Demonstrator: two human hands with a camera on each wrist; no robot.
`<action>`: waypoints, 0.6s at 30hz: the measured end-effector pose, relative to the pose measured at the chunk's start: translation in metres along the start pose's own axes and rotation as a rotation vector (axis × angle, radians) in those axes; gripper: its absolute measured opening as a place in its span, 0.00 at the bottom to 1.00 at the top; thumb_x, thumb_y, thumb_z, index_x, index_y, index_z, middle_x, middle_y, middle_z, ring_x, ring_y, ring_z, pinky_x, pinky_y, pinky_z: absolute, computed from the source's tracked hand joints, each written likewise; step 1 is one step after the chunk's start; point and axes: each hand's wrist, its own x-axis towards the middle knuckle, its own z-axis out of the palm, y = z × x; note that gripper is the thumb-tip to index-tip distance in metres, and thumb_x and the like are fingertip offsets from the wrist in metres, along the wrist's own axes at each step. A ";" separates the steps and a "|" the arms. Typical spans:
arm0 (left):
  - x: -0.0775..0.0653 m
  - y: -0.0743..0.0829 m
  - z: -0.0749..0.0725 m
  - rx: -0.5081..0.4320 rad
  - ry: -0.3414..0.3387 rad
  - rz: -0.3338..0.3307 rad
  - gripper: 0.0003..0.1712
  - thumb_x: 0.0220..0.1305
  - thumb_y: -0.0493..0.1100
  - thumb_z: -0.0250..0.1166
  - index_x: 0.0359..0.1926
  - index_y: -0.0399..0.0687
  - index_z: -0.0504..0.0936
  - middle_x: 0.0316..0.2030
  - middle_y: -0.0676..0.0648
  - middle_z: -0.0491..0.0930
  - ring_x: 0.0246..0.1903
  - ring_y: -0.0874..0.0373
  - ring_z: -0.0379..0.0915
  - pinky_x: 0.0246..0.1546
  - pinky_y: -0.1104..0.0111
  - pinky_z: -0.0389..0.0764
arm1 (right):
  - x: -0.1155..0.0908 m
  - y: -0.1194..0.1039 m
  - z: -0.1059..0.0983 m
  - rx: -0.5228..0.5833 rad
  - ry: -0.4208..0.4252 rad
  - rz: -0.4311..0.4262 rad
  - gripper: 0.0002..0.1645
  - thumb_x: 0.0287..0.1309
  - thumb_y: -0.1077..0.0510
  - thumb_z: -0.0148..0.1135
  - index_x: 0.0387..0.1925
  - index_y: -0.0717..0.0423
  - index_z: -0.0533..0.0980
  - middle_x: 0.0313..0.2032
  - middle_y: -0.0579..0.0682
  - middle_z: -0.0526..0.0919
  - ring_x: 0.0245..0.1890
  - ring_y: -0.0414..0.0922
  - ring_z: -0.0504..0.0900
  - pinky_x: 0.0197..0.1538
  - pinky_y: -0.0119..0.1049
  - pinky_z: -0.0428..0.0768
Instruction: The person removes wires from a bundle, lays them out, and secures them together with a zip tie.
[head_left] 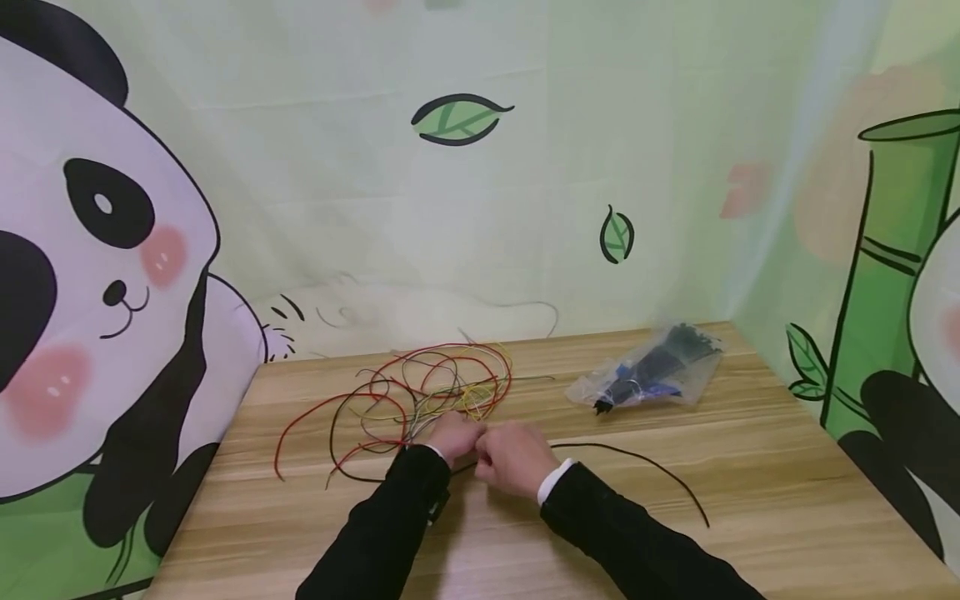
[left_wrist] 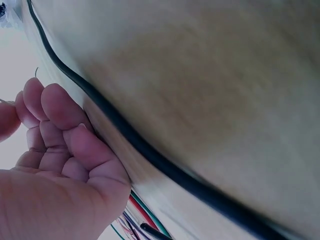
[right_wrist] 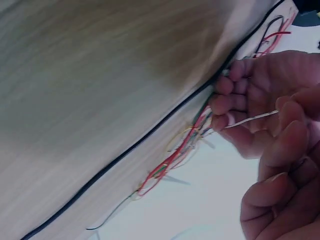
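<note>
A thin white wire (right_wrist: 250, 120) runs between my two hands in the right wrist view. My left hand (head_left: 453, 435), fingers curled, holds it at one side; my right hand (head_left: 517, 458) pinches it at the other between thumb and fingertips. In the head view the hands meet at the front of a loose tangle of red, yellow, black and grey wires (head_left: 501, 392). A thicker black cable (left_wrist: 142, 145) lies on the table beneath the hands, passing beside the left fingers (left_wrist: 60, 107). In the head view, most of the white wire is hidden by the hands.
A clear plastic bag (head_left: 705, 387) holding a bundle of black strips and something blue lies at the back right of the wooden table (head_left: 780, 500). The black cable's free end reaches out to the right. A cloth backdrop (head_left: 555, 167) with printed pandas and leaves stands behind.
</note>
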 end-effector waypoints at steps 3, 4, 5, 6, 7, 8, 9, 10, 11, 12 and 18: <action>0.001 0.000 0.000 -0.001 -0.004 -0.013 0.09 0.46 0.37 0.61 0.17 0.47 0.69 0.25 0.47 0.69 0.24 0.54 0.64 0.22 0.69 0.65 | -0.004 -0.005 -0.007 0.026 -0.021 -0.054 0.18 0.41 0.55 0.63 0.09 0.42 0.64 0.12 0.36 0.58 0.15 0.36 0.60 0.18 0.30 0.55; 0.001 0.000 -0.001 0.008 -0.004 -0.014 0.09 0.45 0.37 0.61 0.17 0.47 0.69 0.25 0.47 0.70 0.24 0.54 0.64 0.22 0.69 0.65 | -0.005 -0.007 -0.009 0.037 -0.025 -0.073 0.18 0.40 0.56 0.63 0.09 0.42 0.63 0.11 0.35 0.57 0.14 0.35 0.59 0.18 0.29 0.55; 0.001 -0.001 -0.001 0.019 -0.003 -0.019 0.09 0.45 0.37 0.61 0.16 0.47 0.69 0.24 0.47 0.70 0.24 0.54 0.65 0.21 0.69 0.65 | -0.006 -0.008 -0.011 0.055 -0.030 -0.090 0.18 0.40 0.56 0.63 0.09 0.42 0.63 0.11 0.35 0.57 0.14 0.35 0.59 0.18 0.28 0.54; 0.002 -0.001 -0.002 0.030 -0.005 -0.018 0.09 0.45 0.37 0.60 0.16 0.47 0.69 0.23 0.47 0.70 0.23 0.54 0.65 0.21 0.68 0.65 | -0.007 -0.010 -0.013 0.068 -0.034 -0.110 0.17 0.39 0.56 0.62 0.09 0.41 0.63 0.11 0.34 0.58 0.14 0.34 0.59 0.18 0.28 0.54; 0.003 -0.002 -0.003 0.035 -0.010 -0.019 0.10 0.45 0.37 0.60 0.15 0.47 0.68 0.22 0.48 0.70 0.22 0.54 0.65 0.20 0.68 0.64 | -0.008 -0.011 -0.015 0.082 -0.038 -0.130 0.17 0.39 0.56 0.62 0.09 0.41 0.63 0.11 0.33 0.58 0.14 0.33 0.59 0.19 0.27 0.54; 0.004 -0.003 -0.004 0.051 -0.010 -0.017 0.10 0.46 0.38 0.60 0.14 0.47 0.69 0.20 0.48 0.70 0.21 0.54 0.65 0.20 0.69 0.64 | -0.009 -0.012 -0.017 0.097 -0.041 -0.151 0.16 0.39 0.56 0.62 0.10 0.40 0.63 0.12 0.33 0.60 0.14 0.32 0.60 0.19 0.26 0.55; 0.004 -0.003 -0.005 0.051 -0.017 -0.018 0.11 0.47 0.38 0.59 0.13 0.47 0.69 0.18 0.49 0.70 0.20 0.55 0.64 0.19 0.68 0.63 | -0.010 -0.012 -0.020 0.110 -0.043 -0.174 0.16 0.39 0.56 0.62 0.10 0.40 0.64 0.12 0.32 0.61 0.15 0.32 0.60 0.19 0.25 0.55; 0.005 -0.003 -0.007 0.040 -0.025 -0.023 0.12 0.48 0.38 0.59 0.13 0.47 0.70 0.17 0.49 0.69 0.18 0.55 0.64 0.18 0.69 0.63 | -0.011 -0.013 -0.023 0.123 -0.042 -0.198 0.15 0.39 0.56 0.61 0.11 0.41 0.64 0.12 0.32 0.62 0.15 0.31 0.61 0.20 0.25 0.55; 0.006 -0.004 -0.008 0.029 -0.032 -0.034 0.12 0.49 0.39 0.59 0.12 0.47 0.70 0.15 0.50 0.69 0.17 0.56 0.64 0.18 0.69 0.62 | -0.012 -0.014 -0.026 0.139 -0.044 -0.219 0.15 0.39 0.56 0.61 0.11 0.40 0.64 0.13 0.32 0.63 0.15 0.30 0.61 0.21 0.24 0.56; 0.007 -0.005 -0.009 0.021 -0.039 -0.037 0.13 0.50 0.39 0.59 0.12 0.47 0.71 0.14 0.50 0.68 0.16 0.56 0.63 0.17 0.69 0.61 | -0.013 -0.015 -0.029 0.153 -0.048 -0.236 0.15 0.40 0.56 0.61 0.11 0.40 0.65 0.13 0.32 0.64 0.16 0.30 0.62 0.21 0.23 0.56; 0.008 -0.003 -0.017 -0.059 -0.016 -0.027 0.11 0.49 0.37 0.59 0.13 0.45 0.74 0.11 0.52 0.67 0.14 0.59 0.60 0.16 0.71 0.60 | -0.017 -0.017 -0.043 0.292 -0.073 -0.273 0.13 0.44 0.58 0.62 0.13 0.41 0.68 0.15 0.31 0.67 0.17 0.27 0.63 0.23 0.20 0.59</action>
